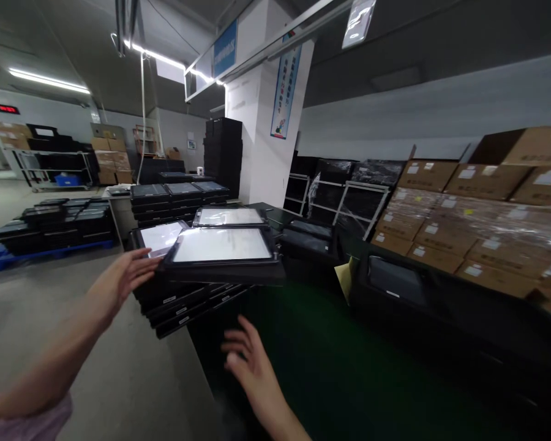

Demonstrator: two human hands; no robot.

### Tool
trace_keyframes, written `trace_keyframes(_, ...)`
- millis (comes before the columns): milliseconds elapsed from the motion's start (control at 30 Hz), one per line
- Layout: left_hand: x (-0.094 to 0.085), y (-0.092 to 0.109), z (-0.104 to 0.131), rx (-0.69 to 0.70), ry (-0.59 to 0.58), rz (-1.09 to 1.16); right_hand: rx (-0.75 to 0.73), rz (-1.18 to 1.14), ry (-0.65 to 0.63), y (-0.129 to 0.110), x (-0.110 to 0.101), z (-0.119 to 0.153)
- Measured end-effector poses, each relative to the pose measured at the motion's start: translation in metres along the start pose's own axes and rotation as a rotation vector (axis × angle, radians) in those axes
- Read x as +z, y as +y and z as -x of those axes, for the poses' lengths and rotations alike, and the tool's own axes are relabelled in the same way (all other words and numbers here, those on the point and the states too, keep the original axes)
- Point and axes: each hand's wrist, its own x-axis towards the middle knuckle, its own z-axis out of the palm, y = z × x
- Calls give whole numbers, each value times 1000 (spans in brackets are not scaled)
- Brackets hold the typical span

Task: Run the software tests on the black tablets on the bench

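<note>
My left hand [131, 272] has its fingers stretched out beside the left edge of the top black tray [224, 272]; whether the fingertips touch it I cannot tell. In that tray lies a flat panel with a bright, shiny face [220, 245]. Beneath it is a stack of black trays [179, 312] with small white labels, set at an angle over the table's edge. My right hand [252, 358], slightly blurred, hovers over the dark green tabletop [312, 343] with its fingers apart and nothing in them.
More black trays with dark panels [174, 193] stand behind the stack. On the right are a black tray [395, 278], a yellow paper [344, 278] and piled cartons [487, 214]. A white pillar [261, 153] rises behind. Trays on a blue pallet [64, 248] occupy the left floor.
</note>
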Motion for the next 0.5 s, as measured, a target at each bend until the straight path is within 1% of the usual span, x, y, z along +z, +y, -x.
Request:
trace_keyframes(67, 15, -2, 25, -103, -99, 284, 18, -343, 51, -28, 23, -36)
trace_keyframes(100, 24, -4, 36, -140, -160, 389, 23, -493, 106, -44, 31, -53)
trace_keyframes(133, 34, -8, 45, -173, -227, 469, 17, -598, 190, -59, 37, -69)
trace_keyframes(200, 55, -14, 57, -217, -349, 562, -28, -641, 302, -82, 42, -97)
trace_keyframes(267, 78, -22, 61, -236, -424, 606, -43, -633, 395, -93, 35, -116)
trace_keyframes(300, 89, -26, 61, -244, -437, 611, -43, -624, 430, -95, 28, -121)
trace_keyframes(367, 108, -37, 56, -271, -414, 574, -31, -596, 481, -91, 8, -118)
trace_keyframes(400, 115, -44, 53, -289, -390, 537, -20, -576, 501, -87, -5, -110)
trace_keyframes(433, 120, -52, 50, -308, -366, 495, -5, -549, 521, -82, -19, -98)
trace_keyframes(500, 124, -68, 44, -323, -338, 409, 37, -477, 571, -68, -54, -61)
